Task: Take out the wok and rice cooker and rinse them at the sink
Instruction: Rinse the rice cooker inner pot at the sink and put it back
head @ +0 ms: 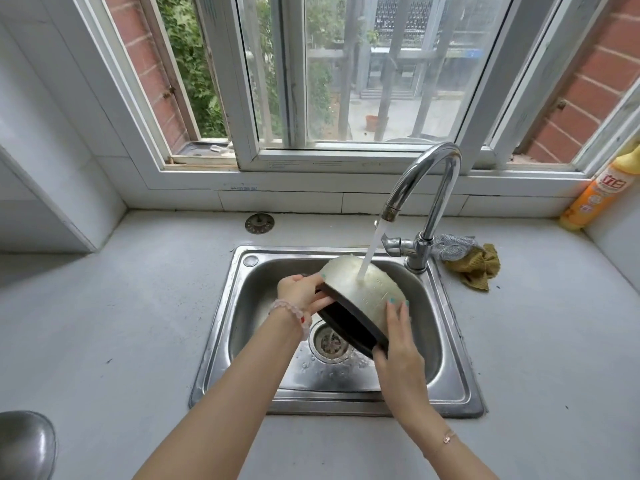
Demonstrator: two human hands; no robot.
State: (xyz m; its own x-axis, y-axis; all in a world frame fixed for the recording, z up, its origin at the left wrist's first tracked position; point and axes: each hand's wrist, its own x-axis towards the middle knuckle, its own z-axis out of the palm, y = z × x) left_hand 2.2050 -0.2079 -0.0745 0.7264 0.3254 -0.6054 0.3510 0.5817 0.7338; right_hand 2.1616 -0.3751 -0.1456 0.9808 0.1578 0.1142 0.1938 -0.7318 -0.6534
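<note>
The rice cooker pot (360, 299), a metal bowl with a dark rim and dark inside, is held tilted over the steel sink (446, 344), its mouth facing down toward me. Water from the running faucet (426, 188) falls onto its outer wall. My left hand (301, 294) grips the rim on the left side. My right hand (398, 344) holds the lower right rim, fingers spread up the outer wall. A grey curved metal object (26, 445), possibly the wok, shows at the bottom left corner, mostly cut off.
A drain strainer (329, 342) sits in the sink bottom; a loose round strainer (259, 223) lies on the counter behind. Rags (471, 261) lie right of the faucet. An orange detergent bottle (595, 195) stands at the far right. Window behind.
</note>
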